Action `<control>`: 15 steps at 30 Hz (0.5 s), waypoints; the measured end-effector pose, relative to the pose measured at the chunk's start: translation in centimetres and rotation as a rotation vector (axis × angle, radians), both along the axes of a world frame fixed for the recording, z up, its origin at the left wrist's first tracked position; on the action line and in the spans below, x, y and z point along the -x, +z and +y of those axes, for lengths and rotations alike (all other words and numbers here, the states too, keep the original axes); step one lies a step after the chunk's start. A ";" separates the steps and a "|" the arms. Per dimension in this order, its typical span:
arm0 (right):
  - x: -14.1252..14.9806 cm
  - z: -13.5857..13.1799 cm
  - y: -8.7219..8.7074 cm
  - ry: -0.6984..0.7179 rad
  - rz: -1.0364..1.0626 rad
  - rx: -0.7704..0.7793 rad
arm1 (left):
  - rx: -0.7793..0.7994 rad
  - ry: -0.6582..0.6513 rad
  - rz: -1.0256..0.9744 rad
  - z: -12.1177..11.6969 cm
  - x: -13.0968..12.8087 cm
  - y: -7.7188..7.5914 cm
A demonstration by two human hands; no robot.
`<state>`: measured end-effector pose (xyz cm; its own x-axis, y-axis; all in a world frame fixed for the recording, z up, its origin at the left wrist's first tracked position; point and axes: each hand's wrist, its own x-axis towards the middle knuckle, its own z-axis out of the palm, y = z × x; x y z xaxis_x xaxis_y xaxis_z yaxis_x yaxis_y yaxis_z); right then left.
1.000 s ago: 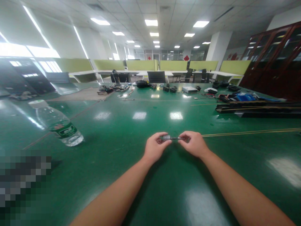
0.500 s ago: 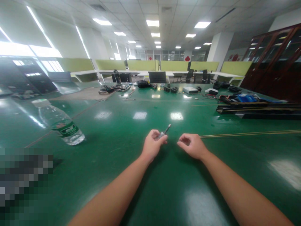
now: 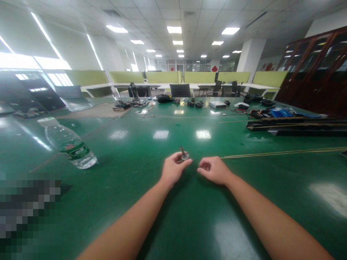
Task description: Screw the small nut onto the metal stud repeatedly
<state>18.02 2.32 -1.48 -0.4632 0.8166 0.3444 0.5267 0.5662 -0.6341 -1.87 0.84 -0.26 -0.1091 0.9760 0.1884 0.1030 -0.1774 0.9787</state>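
My left hand [image 3: 173, 169] is closed, thumb and fingers pinching a small metal part with a thin rod [image 3: 182, 151]. The rod stands nearly upright, rising from a round, pale flange-like base between the fingertips. Just to the right is my right hand [image 3: 215, 170], its fingers curled and the thumb pressed to the fingertips. Anything inside that pinch is too small or hidden to name. The two hands are apart, a short gap between them, low over the green tabletop [image 3: 200, 216].
A clear water bottle [image 3: 70, 144] with a green label stands on the left. Thin brass-coloured rods [image 3: 282, 153] lie right of my right hand, with black metal channels [image 3: 292, 126] behind them. A white box [image 3: 217, 104] and assorted parts line the far edge.
The rod in my left hand has swung from leaning right to nearly upright. My right hand has moved slightly left and down, and my left hand has shifted slightly left.
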 end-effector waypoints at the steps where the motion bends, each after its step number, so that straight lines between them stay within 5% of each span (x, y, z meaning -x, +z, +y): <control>1: 0.0 0.0 0.0 0.005 0.000 0.000 | -0.006 0.008 0.025 -0.2 0.2 0.7; 8: 0.1 0.0 0.0 0.003 -0.009 -0.007 | -0.033 0.083 0.386 -4.6 6.9 5.8; 15: 0.2 -0.2 0.2 0.006 -0.029 -0.009 | 0.213 0.427 0.853 -14.1 18.7 4.2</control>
<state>17.85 2.12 -1.33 -0.4784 0.8105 0.3380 0.5414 0.5752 -0.6132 -20.52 -13.27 3.93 -0.3702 0.9087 0.1927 0.8060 0.2110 0.5530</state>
